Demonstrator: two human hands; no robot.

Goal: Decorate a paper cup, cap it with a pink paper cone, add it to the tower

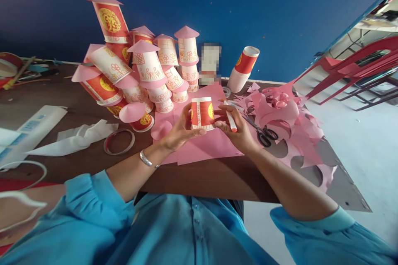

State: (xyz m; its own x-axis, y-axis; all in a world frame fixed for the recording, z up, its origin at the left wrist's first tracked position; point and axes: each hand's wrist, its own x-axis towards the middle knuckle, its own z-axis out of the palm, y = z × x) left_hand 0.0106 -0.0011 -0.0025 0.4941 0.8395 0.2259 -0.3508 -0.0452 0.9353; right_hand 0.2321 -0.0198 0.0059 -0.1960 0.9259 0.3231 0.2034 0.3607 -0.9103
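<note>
Upside down between my two hands is a red and white paper cup (203, 112) with yellow round emblems. My left hand (183, 126) wraps its left side, thumb along the lower front. With thumb and fingertips my right hand (234, 126) touches the cup's right side, and a white marker (230, 116) with an orange-red end is held between its fingers. Beneath lie pink paper sheets (202, 149). To the left of the cup stand several stacked paper cups (149, 66) with drawn flowers and pink cone roofs.
Black-handled scissors (266, 136) lie beside pink paper scraps (298, 124) on the right. A stack of cups (242, 70) leans near the blue wall. A tape roll (119, 141), white tissue (77, 137) and a power strip (34, 130) occupy the left. Red chairs (351, 64) stand beyond the table.
</note>
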